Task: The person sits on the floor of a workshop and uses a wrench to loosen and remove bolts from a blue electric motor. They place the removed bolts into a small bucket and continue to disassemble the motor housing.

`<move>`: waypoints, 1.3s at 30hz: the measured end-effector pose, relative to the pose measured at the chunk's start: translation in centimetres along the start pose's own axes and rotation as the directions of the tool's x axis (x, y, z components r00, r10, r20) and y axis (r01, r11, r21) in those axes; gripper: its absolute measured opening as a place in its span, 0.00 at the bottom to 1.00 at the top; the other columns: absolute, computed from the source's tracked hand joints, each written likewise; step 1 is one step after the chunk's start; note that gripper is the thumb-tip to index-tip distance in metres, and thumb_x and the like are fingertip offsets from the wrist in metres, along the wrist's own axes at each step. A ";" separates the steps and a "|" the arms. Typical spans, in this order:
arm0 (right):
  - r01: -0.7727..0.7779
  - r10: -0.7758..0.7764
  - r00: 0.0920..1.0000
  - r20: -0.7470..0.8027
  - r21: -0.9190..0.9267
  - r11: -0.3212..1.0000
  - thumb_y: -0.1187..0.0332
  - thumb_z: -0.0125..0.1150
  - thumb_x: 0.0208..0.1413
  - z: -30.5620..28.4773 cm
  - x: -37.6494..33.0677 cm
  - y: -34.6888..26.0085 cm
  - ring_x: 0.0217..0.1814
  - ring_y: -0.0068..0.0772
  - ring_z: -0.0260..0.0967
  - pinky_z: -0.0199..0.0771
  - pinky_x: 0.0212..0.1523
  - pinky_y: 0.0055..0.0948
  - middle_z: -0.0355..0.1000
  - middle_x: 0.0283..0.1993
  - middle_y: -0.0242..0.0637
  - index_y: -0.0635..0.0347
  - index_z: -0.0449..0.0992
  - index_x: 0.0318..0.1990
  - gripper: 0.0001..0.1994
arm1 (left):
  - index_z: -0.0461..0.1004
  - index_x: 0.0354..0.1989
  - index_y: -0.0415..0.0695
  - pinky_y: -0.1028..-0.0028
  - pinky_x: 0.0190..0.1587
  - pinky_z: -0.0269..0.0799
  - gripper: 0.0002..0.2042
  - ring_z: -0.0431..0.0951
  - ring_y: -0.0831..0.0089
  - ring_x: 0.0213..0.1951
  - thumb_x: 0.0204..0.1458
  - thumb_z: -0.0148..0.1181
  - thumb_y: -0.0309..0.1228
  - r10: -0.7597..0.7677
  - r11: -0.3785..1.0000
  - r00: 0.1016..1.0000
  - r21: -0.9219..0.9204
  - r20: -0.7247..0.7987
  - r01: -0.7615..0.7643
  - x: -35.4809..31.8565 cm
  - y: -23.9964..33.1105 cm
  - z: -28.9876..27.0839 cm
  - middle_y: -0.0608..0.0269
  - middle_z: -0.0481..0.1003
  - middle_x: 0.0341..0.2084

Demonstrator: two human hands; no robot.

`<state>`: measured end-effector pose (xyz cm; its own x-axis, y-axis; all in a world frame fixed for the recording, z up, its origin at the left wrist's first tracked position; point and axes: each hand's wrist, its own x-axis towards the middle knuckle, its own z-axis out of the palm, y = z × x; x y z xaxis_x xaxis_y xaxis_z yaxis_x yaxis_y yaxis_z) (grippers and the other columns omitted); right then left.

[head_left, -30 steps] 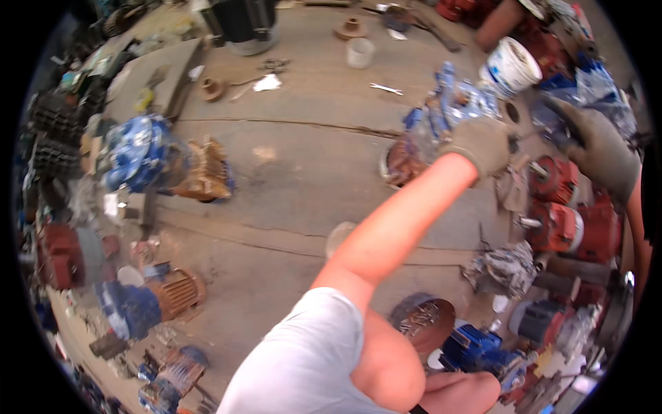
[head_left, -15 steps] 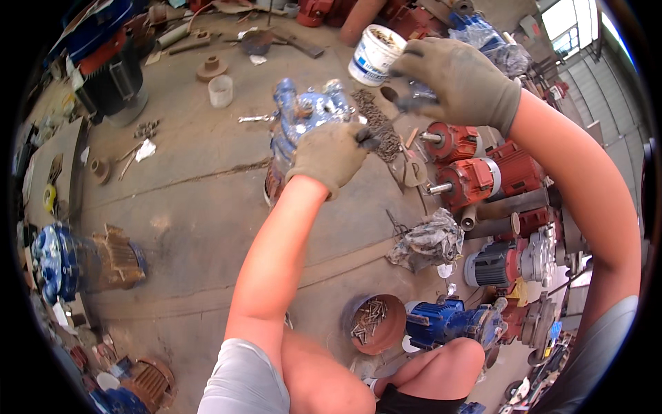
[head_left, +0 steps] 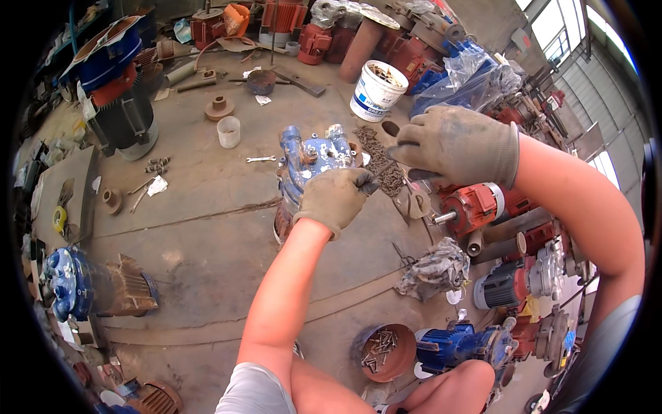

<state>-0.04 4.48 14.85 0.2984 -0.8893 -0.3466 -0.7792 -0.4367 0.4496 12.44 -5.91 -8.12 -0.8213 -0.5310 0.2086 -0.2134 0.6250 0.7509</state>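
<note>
Standing on the dusty brown floor, the blue cast-metal machine casing with chipped paint is the thing under work. At its near side is the left hand in a grey-brown work glove, its fingers curled together; whether they grip something, I cannot tell. Right of the casing hangs the right hand in a matching glove, fingers bent, their tips hard to read. I judge the step in hand as handwork at the casing's upper part; the next move calls for a steady left hand and careful approach by the right. Left of the casing lies a silver metal wrench; beyond it, rightward, stands a white plastic bucket; nearer the person than it, a round rusty metal bowl holds loose grey bolts.
</note>
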 end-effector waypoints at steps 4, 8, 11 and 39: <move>-0.067 0.068 0.972 0.225 -0.010 0.998 0.61 0.66 0.56 0.8 1.2 0.7 0.51 0.43 0.83 0.83 0.48 0.41 0.82 0.51 0.47 0.59 0.83 0.41 0.12 | 0.88 0.46 0.57 0.56 0.53 0.78 0.13 0.85 0.54 0.47 0.63 0.64 0.48 -0.007 1.000 0.999 -0.006 0.040 0.008 -0.5 1.0 -1.0 0.57 0.86 0.40; -0.262 0.216 0.921 0.325 0.105 0.959 0.61 0.65 0.59 2.1 1.3 1.2 0.54 0.47 0.82 0.81 0.53 0.45 0.81 0.51 0.48 0.57 0.79 0.52 0.17 | 0.88 0.45 0.57 0.57 0.52 0.78 0.12 0.85 0.55 0.46 0.63 0.65 0.48 0.043 0.999 0.999 0.017 -0.006 -0.043 -0.2 0.6 0.3 0.59 0.86 0.39; -0.193 0.182 0.981 0.066 0.269 0.944 0.65 0.68 0.57 2.7 -0.7 1.1 0.56 0.50 0.79 0.78 0.60 0.47 0.79 0.54 0.47 0.56 0.77 0.60 0.23 | 0.88 0.43 0.57 0.57 0.51 0.78 0.12 0.85 0.56 0.45 0.62 0.67 0.49 0.066 0.995 0.998 0.073 -0.023 -0.064 -0.2 -0.1 0.7 0.60 0.86 0.39; -0.703 0.508 0.619 0.598 0.711 0.019 0.55 0.50 0.72 3.0 3.4 1.6 0.18 0.30 0.76 0.73 0.19 0.30 0.81 0.26 0.41 0.68 0.84 0.47 0.23 | 0.88 0.49 0.54 0.57 0.50 0.77 0.19 0.85 0.56 0.43 0.63 0.65 0.54 -0.025 1.000 0.998 -0.019 -0.052 0.024 0.6 -0.3 1.3 0.56 0.86 0.39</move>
<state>-1.90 1.15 11.90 -0.5411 -0.6915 -0.4786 -0.6165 0.7132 -0.3336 11.37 -5.65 -9.03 -0.7870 -0.5757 0.2219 -0.2230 0.6007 0.7677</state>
